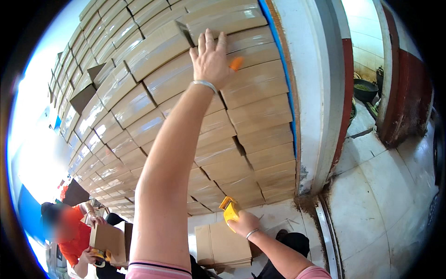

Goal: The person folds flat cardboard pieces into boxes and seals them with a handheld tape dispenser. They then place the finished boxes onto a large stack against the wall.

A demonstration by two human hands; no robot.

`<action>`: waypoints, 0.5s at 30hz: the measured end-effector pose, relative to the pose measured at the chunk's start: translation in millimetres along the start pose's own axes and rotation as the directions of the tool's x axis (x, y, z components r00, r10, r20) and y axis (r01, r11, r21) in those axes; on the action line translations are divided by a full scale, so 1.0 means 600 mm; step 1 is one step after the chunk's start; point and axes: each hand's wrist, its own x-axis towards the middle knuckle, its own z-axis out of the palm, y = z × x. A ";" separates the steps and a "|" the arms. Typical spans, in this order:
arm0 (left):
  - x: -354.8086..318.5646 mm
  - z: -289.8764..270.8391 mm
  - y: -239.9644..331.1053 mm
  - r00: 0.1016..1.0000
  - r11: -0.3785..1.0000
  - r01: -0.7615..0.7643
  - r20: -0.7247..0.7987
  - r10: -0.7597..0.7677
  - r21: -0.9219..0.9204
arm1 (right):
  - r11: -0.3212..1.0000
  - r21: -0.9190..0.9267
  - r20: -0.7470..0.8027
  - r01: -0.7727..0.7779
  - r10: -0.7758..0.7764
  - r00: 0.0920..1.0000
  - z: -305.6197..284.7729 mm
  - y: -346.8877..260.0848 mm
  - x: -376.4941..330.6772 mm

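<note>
My left hand is raised with fingers spread, flat against the face of a tall stack of taped cardboard boxes. A band circles that wrist, and something orange shows at the thumb. Lower and to the right, my right hand is closed around a yellow tape dispenser, its head turned toward the foot of the stack. Below the dispenser lie flattened cardboard sheets on the tiled floor. Whether the dispenser carries tape is too small to tell.
At lower left a person in an orange shirt holds a cardboard box and a tape dispenser. A white pillar borders the stack on the right. Beyond it, a doorway shows a dark basin and white floor tiles.
</note>
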 end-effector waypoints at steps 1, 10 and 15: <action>-0.029 -0.024 0.006 0.999 0.996 -0.026 -0.028 0.024 -0.083 | 1.000 0.023 0.001 -0.005 0.005 1.000 0.007 -0.006 0.000; -0.750 -0.189 -0.014 0.539 0.469 0.839 0.541 -0.646 -0.276 | 0.730 0.684 0.026 -0.002 -0.022 0.999 0.076 0.001 0.001; -1.227 -0.284 0.009 -0.190 -0.006 0.934 0.481 -0.856 0.357 | 0.445 0.875 -0.164 0.192 -0.101 0.981 0.067 -0.061 -0.027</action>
